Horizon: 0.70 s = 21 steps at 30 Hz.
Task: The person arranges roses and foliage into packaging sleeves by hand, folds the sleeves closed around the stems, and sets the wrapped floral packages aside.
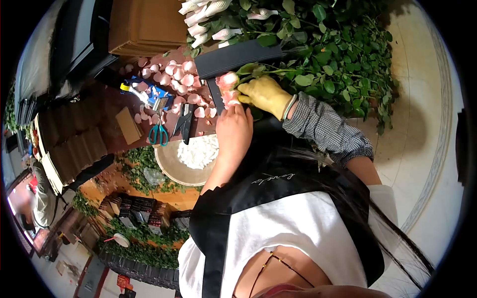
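Observation:
Two pink roses [227,80] lie side by side at the upper middle, heads to the left, with green leaves at their bases. My left hand [235,130], bare, has its fingers bent and closed on the lower pink rose. My right hand [266,95], in a yellow glove, closes its fingers on the base of the same bloom; its fingertips are partly hidden. Just above the roses is a dark grey padded block [238,59]. Loose pink petals [187,80] are scattered left of the hands.
Leafy stems [343,64] are piled at the upper right, near white-netted blooms [226,34]. A round bowl [166,161] of white pieces sits below the table edge. Teal scissors [158,134], a black stapler-like tool [185,124] and a cardboard box [149,27] are at left.

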Tool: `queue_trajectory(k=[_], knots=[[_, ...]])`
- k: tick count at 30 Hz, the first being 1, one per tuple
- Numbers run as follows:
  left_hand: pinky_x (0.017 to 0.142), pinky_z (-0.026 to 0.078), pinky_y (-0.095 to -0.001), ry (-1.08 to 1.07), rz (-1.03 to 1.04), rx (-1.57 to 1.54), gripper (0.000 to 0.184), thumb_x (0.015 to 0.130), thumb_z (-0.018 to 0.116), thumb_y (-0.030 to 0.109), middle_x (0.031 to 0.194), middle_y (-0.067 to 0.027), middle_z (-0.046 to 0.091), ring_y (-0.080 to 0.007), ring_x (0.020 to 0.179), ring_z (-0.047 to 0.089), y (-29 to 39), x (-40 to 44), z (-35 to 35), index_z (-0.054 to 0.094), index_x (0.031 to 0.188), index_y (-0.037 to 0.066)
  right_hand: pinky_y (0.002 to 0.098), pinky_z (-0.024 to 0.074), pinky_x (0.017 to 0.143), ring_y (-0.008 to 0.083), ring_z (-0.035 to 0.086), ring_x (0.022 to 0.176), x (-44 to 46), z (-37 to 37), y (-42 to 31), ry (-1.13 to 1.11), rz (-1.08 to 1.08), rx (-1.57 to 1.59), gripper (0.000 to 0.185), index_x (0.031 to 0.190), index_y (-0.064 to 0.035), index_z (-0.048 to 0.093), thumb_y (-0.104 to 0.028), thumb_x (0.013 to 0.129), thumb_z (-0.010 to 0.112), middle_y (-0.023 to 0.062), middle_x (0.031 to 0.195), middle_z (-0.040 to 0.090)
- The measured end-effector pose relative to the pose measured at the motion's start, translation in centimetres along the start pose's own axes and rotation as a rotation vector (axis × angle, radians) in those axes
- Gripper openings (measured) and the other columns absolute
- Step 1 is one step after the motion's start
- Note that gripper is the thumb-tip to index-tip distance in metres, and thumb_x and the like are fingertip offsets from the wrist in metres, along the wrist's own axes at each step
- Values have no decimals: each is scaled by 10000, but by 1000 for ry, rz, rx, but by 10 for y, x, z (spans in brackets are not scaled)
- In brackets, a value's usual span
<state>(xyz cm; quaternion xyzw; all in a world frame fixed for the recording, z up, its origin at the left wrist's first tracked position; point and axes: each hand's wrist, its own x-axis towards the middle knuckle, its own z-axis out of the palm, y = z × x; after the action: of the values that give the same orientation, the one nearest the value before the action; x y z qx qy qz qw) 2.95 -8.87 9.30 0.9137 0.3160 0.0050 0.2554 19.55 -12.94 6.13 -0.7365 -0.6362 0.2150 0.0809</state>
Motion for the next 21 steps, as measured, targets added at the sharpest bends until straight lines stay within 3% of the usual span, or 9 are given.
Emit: queue_trajectory(k=[2, 3, 6, 9, 12, 15, 16, 18, 21], knots=[[637, 555, -422, 289, 205, 89, 222, 915, 625, 201, 1115, -244, 638, -348, 830, 668, 0, 9, 1, 617, 905, -21, 450, 536, 693, 330, 698, 735, 3, -1, 2, -48, -40, -67, 214, 916, -108, 662, -317, 894, 618, 127, 778, 711], [673, 569, -411, 254, 188, 63, 228, 907, 632, 189, 1266, -253, 577, -352, 909, 664, 1, 10, 5, 640, 911, -39, 450, 526, 678, 327, 692, 726, 1, 2, 3, -37, -56, -97, 210, 906, -108, 649, -315, 901, 618, 122, 758, 703], [707, 584, -400, 101, 81, 62, 254, 904, 639, 204, 1304, -254, 569, -350, 924, 672, -2, 9, 16, 659, 885, -49, 441, 518, 660, 310, 691, 715, -7, -9, -4, -20, -50, -138, 219, 905, -106, 638, -324, 908, 625, 109, 734, 699], [729, 591, -396, 74, 36, 76, 287, 892, 656, 238, 1256, -244, 616, -341, 936, 677, -3, 8, 11, 673, 864, -48, 395, 529, 661, 276, 714, 782, -2, -34, -13, -42, 133, -245, 226, 930, -125, 672, -340, 894, 611, 105, 826, 732], [732, 583, -422, 28, 23, 21, 282, 892, 658, 249, 1188, -189, 674, -330, 890, 694, -8, 10, 5, 680, 884, -32, 413, 532, 668, 272, 714, 795, 6, -3, 10, -21, -13, -287, 245, 947, -127, 683, -357, 900, 608, 89, 870, 737], [703, 566, -401, 116, 24, -373, 202, 903, 666, 208, 1003, -173, 721, -321, 828, 723, -27, 18, -14, 702, 942, 13, 427, 548, 730, 289, 708, 828, 6, -12, 18, -34, -28, -102, 273, 965, -117, 696, -374, 886, 651, 90, 892, 729], [672, 545, -386, 2, -261, -679, 162, 896, 681, 161, 910, -155, 719, -310, 766, 710, -27, 18, -24, 703, 961, 14, 423, 549, 733, 291, 706, 834, 5, -15, 19, -34, -26, -30, 284, 963, -112, 693, -381, 879, 663, 92, 891, 728], [715, 521, -377, 329, -182, -521, 142, 890, 694, 122, 890, -129, 694, -272, 811, 682, -50, 23, -6, 695, 970, 5, 419, 546, 747, 287, 706, 850, -1, -25, 11, -13, -28, -61, 309, 971, -105, 694, -396, 869, 681, 92, 905, 729], [913, 467, -419, 360, -160, -442, 465, 808, 811, 274, 1202, -191, 556, -326, 1102, 547, -71, 36, 21, 633, 1158, 24, 412, 536, 798, 276, 707, 894, 7, -23, -2, -91, 72, -147, 342, 997, -101, 686, -409, 847, 709, 93, 933, 733]])
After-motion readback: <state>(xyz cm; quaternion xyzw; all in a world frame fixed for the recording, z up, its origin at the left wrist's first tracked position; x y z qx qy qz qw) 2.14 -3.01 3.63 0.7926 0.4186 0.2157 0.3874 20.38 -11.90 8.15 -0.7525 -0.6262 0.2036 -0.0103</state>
